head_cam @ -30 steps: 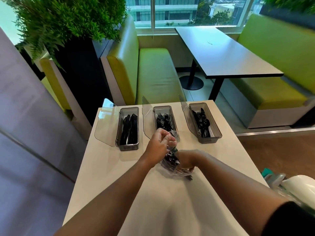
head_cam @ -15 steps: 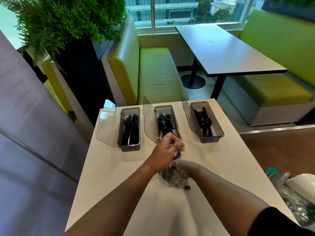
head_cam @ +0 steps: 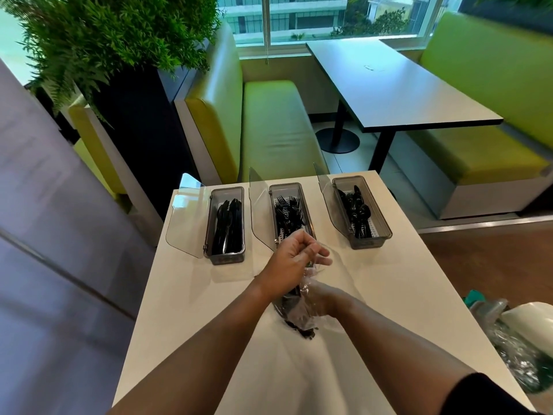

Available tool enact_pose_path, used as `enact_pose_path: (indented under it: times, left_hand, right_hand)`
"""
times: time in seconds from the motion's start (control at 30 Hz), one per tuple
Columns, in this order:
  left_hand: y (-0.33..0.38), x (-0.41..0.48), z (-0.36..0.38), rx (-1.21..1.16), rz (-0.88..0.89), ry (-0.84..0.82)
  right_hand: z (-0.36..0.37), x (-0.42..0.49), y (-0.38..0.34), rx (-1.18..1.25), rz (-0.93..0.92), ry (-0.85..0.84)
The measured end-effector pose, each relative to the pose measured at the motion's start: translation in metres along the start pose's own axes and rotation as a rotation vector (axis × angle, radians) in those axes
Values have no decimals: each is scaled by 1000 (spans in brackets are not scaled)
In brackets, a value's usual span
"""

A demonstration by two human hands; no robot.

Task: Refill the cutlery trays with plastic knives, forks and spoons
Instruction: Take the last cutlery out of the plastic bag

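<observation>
Here, hands [head_cam: 291, 262] [head_cam: 321, 296] grip a crinkled clear bag [head_cam: 299, 319].

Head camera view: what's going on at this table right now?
A person seems to be opening a clear bag of black plastic cutlery on the white table. The left hand pinches its top; the right hand holds its body. Beyond stand the knife tray, fork tray and spoon tray, lids open, each part filled.
</observation>
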State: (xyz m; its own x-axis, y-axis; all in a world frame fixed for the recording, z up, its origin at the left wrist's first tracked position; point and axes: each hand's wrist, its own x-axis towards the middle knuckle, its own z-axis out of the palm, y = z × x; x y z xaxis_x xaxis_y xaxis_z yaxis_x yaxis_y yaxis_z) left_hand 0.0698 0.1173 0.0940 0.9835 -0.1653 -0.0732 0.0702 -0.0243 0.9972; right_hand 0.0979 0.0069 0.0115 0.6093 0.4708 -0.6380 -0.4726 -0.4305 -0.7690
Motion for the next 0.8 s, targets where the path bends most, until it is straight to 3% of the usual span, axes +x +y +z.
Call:
enact_pose_path:
  times: [0.27,0.47,0.6,0.8]
  left_hand:
    - [2,1,-1,-46,17,25]
    - [8,4,-34,140,78,105]
    - [-12,9,-67,337,-30,226]
    - [-24,2,-73,237,-183,241]
  right_hand:
    - [1,-14,-2,-453,-85,-27]
    - [-10,-19,-8,-144,-95,-17]
    - [-19,-27,-14,-26,-160,-36]
    - [-26,-32,-23,98,-213,-51]
